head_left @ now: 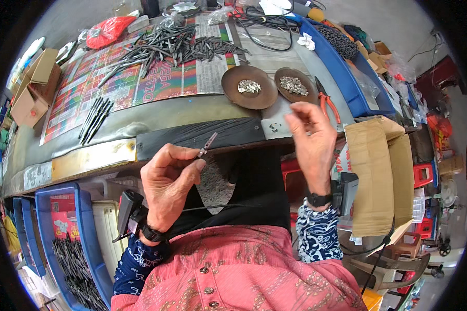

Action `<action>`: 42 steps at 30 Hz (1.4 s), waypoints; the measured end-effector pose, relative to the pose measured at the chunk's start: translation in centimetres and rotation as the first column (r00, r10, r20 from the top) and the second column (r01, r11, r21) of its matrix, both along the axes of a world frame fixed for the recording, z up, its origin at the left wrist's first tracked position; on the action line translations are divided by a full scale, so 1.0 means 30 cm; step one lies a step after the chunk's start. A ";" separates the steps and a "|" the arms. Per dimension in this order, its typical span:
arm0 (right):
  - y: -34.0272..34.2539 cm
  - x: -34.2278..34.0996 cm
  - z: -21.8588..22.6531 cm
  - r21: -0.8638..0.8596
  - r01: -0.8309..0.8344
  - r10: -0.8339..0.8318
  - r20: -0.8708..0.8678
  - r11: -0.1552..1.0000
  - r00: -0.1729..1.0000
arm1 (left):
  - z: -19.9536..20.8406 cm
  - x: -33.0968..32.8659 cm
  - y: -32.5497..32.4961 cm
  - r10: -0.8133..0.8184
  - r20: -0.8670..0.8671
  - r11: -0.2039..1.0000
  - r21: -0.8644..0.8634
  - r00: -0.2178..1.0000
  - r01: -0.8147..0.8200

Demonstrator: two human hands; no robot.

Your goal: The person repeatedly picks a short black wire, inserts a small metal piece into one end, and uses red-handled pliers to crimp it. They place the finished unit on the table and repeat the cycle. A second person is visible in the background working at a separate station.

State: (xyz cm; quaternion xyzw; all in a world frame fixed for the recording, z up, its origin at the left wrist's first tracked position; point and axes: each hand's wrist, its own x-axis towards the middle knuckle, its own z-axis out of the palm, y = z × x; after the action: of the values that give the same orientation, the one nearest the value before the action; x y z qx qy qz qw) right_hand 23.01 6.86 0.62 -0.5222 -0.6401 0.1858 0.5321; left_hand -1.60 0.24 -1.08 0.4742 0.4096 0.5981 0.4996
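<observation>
At the near edge of the workbench [114, 124], just above the black pad [202, 136], the left hand [168, 184] is pinching a small metal clip [207, 144] between thumb and forefinger, the other fingers curling shut beneath. The clip's long axis is slanting up and to the right, its free tip pointing away from the person toward the bench, the lower end lying buried in the pinch.

The right hand [311, 137] is hovering to the right of the clip, a clear gap apart, fingers half-open and bent, thumb and forefinger tips nearing each other. Whether anything tiny is sitting between those tips — cannot tell; too small. This hand is standing level with the clip's tip, so the clip is lying to its left and slightly lower. The left hand is the nearer, already gripping.

Beyond the right hand, two brown round dishes [249, 87] are each holding a small heap of silvery bits; the right-hand dish is sitting closest to the raised fingers. Orange-handled pliers [327, 103] are lying just beside it, against a blue tray [342, 78]. A few loose silver bits [274, 126] are resting on the bench near the pad's right end. Farther back, dark metal rods [181, 44] are sprawling over printed paper [114, 78]. A cardboard box [384, 171] is standing open at the right.
</observation>
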 end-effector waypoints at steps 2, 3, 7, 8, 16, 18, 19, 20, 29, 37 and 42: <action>0.057 0.111 0.007 0.116 0.168 -0.194 0.277 0.979 0.941 | 0.001 -0.001 0.013 0.013 -0.034 1.000 0.018 0.999 -0.013; 0.089 0.159 0.005 0.149 0.240 -0.280 0.388 0.959 0.878 | 0.003 0.001 0.021 0.018 -0.033 1.000 0.012 0.999 -0.018; 0.163 0.295 -0.040 0.236 0.349 -0.415 0.644 0.907 0.643 | 0.014 0.017 0.056 0.029 -0.037 0.998 0.056 0.999 -0.027; 0.178 0.315 -0.054 0.235 0.356 -0.416 0.673 0.904 0.611 | 0.018 0.019 0.065 0.016 -0.037 0.997 0.079 0.999 -0.013; 0.241 0.351 -0.134 0.171 0.478 -0.418 0.773 0.861 0.476 | 0.016 0.048 0.117 0.049 -0.022 0.991 0.124 0.999 -0.046; 0.247 0.354 -0.133 0.216 0.459 -0.435 0.781 0.862 0.449 | 0.008 0.054 0.131 0.055 -0.037 0.984 0.174 0.998 -0.048; 0.248 0.353 -0.129 0.212 0.471 -0.444 0.769 0.856 0.460 | 0.003 0.057 0.136 0.063 -0.029 0.983 0.174 0.998 -0.057; 0.246 0.351 -0.123 0.219 0.474 -0.455 0.759 0.853 0.466 | 0.000 0.058 0.139 0.069 -0.025 0.981 0.181 0.997 -0.063; 0.071 0.163 0.027 0.207 0.203 -0.239 0.163 0.957 0.957 | -0.043 0.053 0.141 0.077 -0.022 0.968 0.241 0.997 -0.070; -0.018 -0.162 0.147 0.282 -0.355 0.263 0.314 0.892 0.912 | -0.063 0.063 0.148 0.116 0.014 0.940 0.320 0.993 -0.115; -0.032 -0.162 0.210 0.238 -0.377 0.252 0.428 0.895 0.868 | -0.070 0.047 0.143 0.077 -0.040 0.941 0.332 0.996 -0.060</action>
State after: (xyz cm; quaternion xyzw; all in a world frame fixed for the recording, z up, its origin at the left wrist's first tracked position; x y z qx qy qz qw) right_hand 18.14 5.89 6.91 -0.3446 -0.8305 0.0604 0.4334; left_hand -0.18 4.54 -3.19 0.5521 0.3327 0.6627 0.3812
